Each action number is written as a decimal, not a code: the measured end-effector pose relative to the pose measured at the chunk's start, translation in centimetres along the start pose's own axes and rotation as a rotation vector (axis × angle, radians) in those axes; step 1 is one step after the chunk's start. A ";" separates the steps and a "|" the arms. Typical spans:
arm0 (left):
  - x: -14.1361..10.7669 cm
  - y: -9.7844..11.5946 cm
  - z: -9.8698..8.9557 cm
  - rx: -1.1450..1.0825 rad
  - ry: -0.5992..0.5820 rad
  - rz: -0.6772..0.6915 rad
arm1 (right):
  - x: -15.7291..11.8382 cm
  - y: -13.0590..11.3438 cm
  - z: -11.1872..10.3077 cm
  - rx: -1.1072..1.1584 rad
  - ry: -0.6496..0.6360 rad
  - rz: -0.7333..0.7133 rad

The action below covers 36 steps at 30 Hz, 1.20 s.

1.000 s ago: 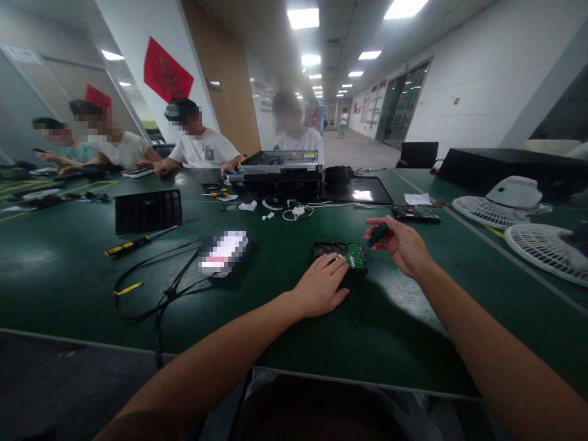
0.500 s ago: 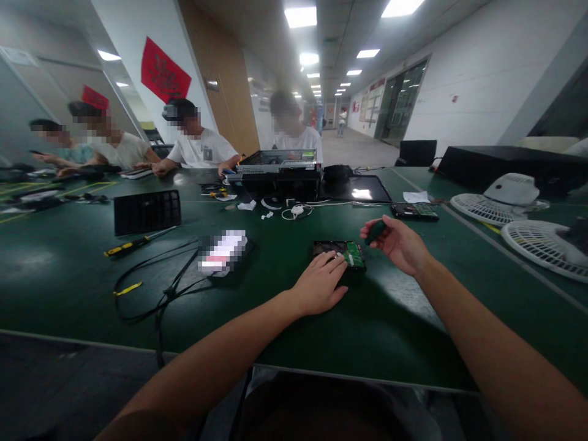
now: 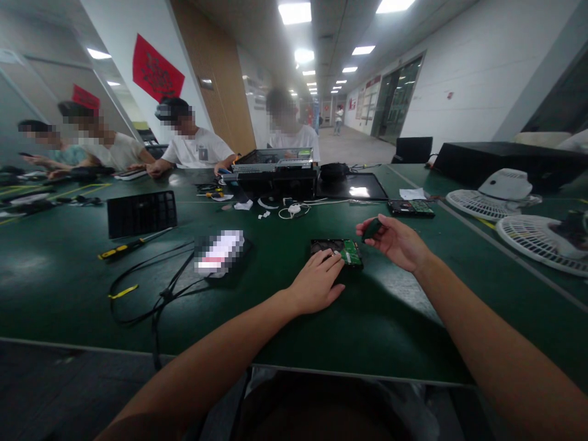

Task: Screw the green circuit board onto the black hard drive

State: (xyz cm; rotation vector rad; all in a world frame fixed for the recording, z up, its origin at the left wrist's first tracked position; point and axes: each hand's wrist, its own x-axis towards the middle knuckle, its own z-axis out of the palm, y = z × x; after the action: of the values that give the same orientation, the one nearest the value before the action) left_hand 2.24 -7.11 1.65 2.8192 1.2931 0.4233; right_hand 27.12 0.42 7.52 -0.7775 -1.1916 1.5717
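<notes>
My left hand [image 3: 320, 283] rests palm down, its fingers stretched across the near side of a hard drive [image 3: 353, 253] and its thumb apart on the table. The drive lies flat, with its green circuit board facing up on the right; my fingertips cover part of it. Just right of and above the drive, my right hand [image 3: 399, 242] is closed on a dark green screwdriver [image 3: 371, 229]. Only its thick handle shows clearly, pinched between thumb and fingers; I cannot make out the shaft.
A second hard drive [image 3: 411, 208] lies farther back. To the left are a phone [image 3: 219, 252], black cables [image 3: 165, 295], a yellow-black screwdriver [image 3: 122, 249] and a black panel [image 3: 141, 214]. An opened computer case [image 3: 273, 168] stands ahead; white fan parts [image 3: 487, 202] lie right. Several people sit opposite.
The whole view has shifted slightly to the left. My left hand stays on the hard drive, and my right hand keeps holding the screwdriver beside it.
</notes>
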 end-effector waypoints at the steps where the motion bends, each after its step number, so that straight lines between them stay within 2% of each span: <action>1: 0.0 0.0 0.0 -0.001 0.001 0.002 | 0.0 0.0 0.0 -0.004 -0.003 0.000; 6: 0.0 -0.2 0.1 -0.008 0.016 0.015 | 0.1 0.2 0.0 -0.094 -0.010 -0.021; 11: 0.0 -0.1 0.0 -0.009 0.013 0.016 | 0.3 0.4 -0.4 -0.174 0.061 -0.077; 16: 0.0 -0.1 0.2 -0.002 0.020 0.018 | 0.1 0.2 -0.3 -0.144 0.033 -0.018; 28: -0.1 -0.1 0.0 -0.014 0.008 0.007 | -0.3 0.1 0.4 -0.117 -0.014 0.019; 36: 0.0 -0.1 0.0 -0.018 0.012 0.006 | 0.0 0.3 0.3 -0.177 0.049 -0.035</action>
State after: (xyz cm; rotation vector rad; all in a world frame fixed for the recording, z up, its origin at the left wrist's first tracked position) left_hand 2.17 -7.07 1.62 2.8110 1.2770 0.4501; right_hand 26.79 0.34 7.31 -0.8994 -1.3135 1.4241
